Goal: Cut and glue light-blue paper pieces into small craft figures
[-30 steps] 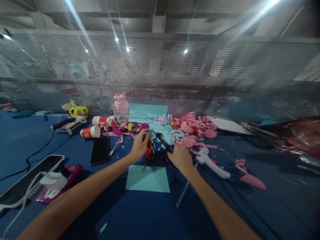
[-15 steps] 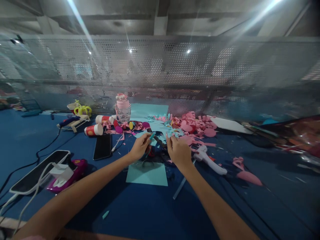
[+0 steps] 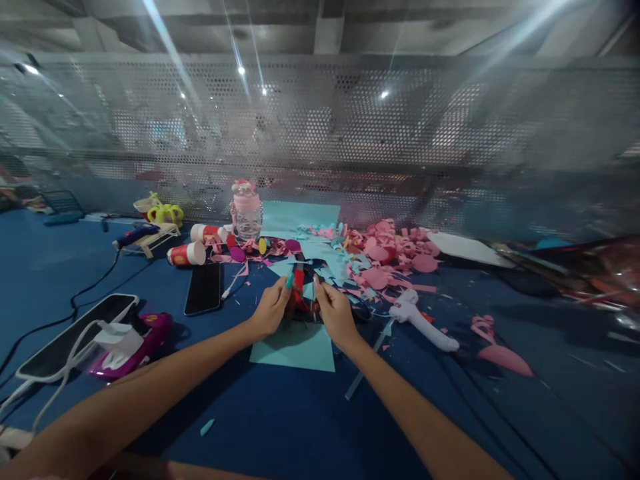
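My left hand (image 3: 271, 308) is closed in a pinch on a small teal paper piece (image 3: 290, 280), which sticks up past the fingertips. To its right, my right hand (image 3: 338, 315) is also pinched; what its fingers hold, if anything, is too small to make out. Between and behind the two hands lies a red and dark object (image 3: 299, 285), partly hidden, its kind unclear. A light teal paper sheet (image 3: 295, 353) lies flat on the blue table under my hands. Beyond them are teal paper scraps (image 3: 333, 257).
Pink paper cutouts (image 3: 383, 250) are heaped behind right. A white glue gun (image 3: 425, 327) and a clear stick (image 3: 363, 373) lie right. Leftward are a black phone (image 3: 203, 290), paper cups (image 3: 187, 254), a pink-lidded bottle (image 3: 247, 213) and a power bank with cables (image 3: 75, 340).
My right hand has moved left and slightly down, closer to my left hand. My left hand has shifted slightly left and down, still pinching the teal piece. More of the red object shows between them.
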The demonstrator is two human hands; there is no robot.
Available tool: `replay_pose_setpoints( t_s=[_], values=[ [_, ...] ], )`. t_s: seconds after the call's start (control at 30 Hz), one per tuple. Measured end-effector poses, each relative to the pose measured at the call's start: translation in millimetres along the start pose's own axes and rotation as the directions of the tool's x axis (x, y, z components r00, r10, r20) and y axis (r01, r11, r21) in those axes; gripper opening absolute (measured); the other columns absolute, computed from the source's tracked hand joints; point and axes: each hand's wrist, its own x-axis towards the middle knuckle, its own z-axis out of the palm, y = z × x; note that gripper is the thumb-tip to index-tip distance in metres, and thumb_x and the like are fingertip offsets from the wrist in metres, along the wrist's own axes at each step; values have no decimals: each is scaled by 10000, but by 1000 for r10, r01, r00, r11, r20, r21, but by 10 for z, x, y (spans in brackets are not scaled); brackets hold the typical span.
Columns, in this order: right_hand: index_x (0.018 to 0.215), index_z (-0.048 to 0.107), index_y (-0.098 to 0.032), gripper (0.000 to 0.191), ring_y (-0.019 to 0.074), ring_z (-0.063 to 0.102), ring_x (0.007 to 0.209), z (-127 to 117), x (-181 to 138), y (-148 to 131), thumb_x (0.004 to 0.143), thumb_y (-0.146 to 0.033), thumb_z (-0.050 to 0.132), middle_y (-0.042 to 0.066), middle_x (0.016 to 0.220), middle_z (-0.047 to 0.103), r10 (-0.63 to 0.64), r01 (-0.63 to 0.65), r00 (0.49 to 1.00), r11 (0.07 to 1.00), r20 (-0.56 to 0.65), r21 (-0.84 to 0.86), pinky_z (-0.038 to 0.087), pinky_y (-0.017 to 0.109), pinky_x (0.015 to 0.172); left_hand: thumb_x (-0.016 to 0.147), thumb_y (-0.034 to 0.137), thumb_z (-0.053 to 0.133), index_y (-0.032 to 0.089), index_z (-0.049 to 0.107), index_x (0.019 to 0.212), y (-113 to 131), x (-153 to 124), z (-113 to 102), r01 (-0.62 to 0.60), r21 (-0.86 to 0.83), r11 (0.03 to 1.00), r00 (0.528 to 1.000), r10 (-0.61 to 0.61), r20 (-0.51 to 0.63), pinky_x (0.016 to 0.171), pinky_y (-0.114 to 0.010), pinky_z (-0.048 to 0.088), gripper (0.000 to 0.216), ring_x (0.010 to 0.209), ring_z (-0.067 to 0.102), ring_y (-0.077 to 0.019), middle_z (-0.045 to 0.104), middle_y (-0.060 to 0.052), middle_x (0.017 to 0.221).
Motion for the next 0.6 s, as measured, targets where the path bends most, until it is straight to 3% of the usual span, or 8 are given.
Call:
replay_pose_setpoints(
  t_s=[0.17, 0.4, 0.6],
  values=[
    [540, 369, -194, 371, 83, 379, 421, 78, -34, 15, 831, -424, 385, -50, 445, 385, 0, 1, 999, 999, 35, -48, 288, 207, 430, 857, 460, 302, 163, 444, 699, 8, 27, 38, -16, 179, 984, 1000, 12, 25, 479, -202, 278, 365, 511, 366, -74, 410, 49, 549],
    [535, 317, -203, 374, 85, 341, 431, 152, -78, 0, 849, -402, 353, -55, 443, 330, -31, 33, 999, 990, 15, -137, 258, 224, 451, 856, 418, 319, 176, 395, 655, -6, 30, 65, 3, 144, 990, 999, -8, 40, 472, -212, 253, 323, 483, 347, -78, 369, 56, 509],
    [589, 370, -199, 364, 96, 362, 461, 132, -89, -13, 879, -407, 301, -43, 489, 356, -88, 85, 996, 978, -4, -190, 258, 241, 480, 861, 351, 330, 179, 375, 624, 37, 15, 66, -13, 212, 977, 1000, 9, 23, 487, -218, 250, 296, 478, 348, -76, 372, 55, 506]
  ],
)
